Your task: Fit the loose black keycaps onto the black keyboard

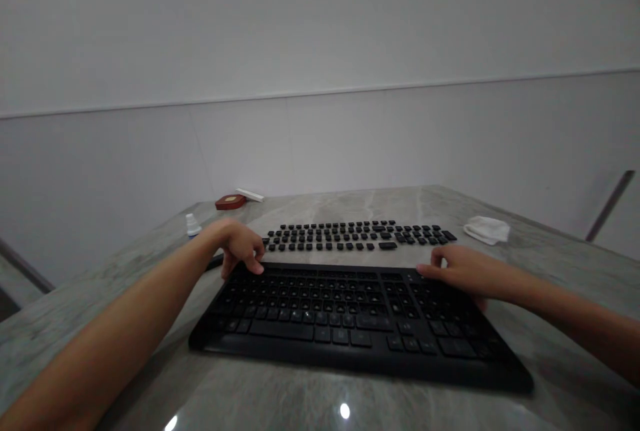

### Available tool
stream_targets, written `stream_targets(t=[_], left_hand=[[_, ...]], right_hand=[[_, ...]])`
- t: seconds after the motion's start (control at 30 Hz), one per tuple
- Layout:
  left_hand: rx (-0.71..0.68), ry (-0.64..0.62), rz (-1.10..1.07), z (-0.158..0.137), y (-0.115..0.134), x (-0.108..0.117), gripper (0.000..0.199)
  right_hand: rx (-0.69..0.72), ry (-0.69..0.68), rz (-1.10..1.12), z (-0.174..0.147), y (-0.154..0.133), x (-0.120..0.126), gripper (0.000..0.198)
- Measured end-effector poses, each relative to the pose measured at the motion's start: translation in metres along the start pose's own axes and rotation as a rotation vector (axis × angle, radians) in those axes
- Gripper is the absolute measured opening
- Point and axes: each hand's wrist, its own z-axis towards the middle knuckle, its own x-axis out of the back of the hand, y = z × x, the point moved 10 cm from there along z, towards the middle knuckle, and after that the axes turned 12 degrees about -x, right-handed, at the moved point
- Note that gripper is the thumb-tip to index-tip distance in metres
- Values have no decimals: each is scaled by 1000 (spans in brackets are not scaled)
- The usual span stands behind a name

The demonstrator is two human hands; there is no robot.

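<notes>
A black computer keyboard [340, 337] lies across the grey marbled table in front of me, its near edge slanting down to the right. Many of its upper keys are off, leaving bare sockets, while the lower rows still carry keycaps. My left hand [240, 249] is closed on the far left corner, thumb on top and the other fingers down the side. At the far right part, my right hand [454, 271] grips the keyboard with the thumb on top; its other fingers are partly hidden. Beyond the keyboard, loose black keycaps [329, 246] lie in rows.
Right of the keycaps lies a folded white cloth [487, 229]. A small bottle with a white top [191, 223] stands behind my left forearm. Farther back are a reddish-brown box [230, 202] and a white strip [250, 195]. A pale wall [320, 144] rises behind the table.
</notes>
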Motion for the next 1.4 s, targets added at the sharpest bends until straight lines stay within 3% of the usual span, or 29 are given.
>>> stream_targets(t=[0.13, 0.37, 0.57, 0.73, 0.8, 0.9, 1.07, 1.23, 1.4], left_hand=[[-16, -8, 27, -2, 6, 0, 38], [-53, -21, 71, -4, 11, 0, 42], [-111, 20, 94, -2, 34, -2, 40], [-100, 47, 153, 11, 44, -8, 40], [-79, 83, 169, 10, 37, 0, 41], [-55, 208, 228, 1, 20, 29, 33], [-66, 396, 365, -14, -6, 73, 29], [-153, 403, 420, -7, -4, 72, 28], [-186, 380, 465, 1, 10, 62, 28]], right_hand=[[-17, -22, -1, 8, 4, 1, 32], [-53, -53, -12, 10, 8, 6, 34], [-44, 55, -152, 19, 20, 31, 41], [-34, 36, -212, 26, 27, 29, 43], [-9, 109, -240, 28, 25, 31, 39], [26, 279, -277, 25, 18, 38, 30], [110, 471, -323, 5, -7, 37, 35], [212, 513, -331, -14, -36, 27, 35], [234, 514, -339, -18, -42, 26, 37]])
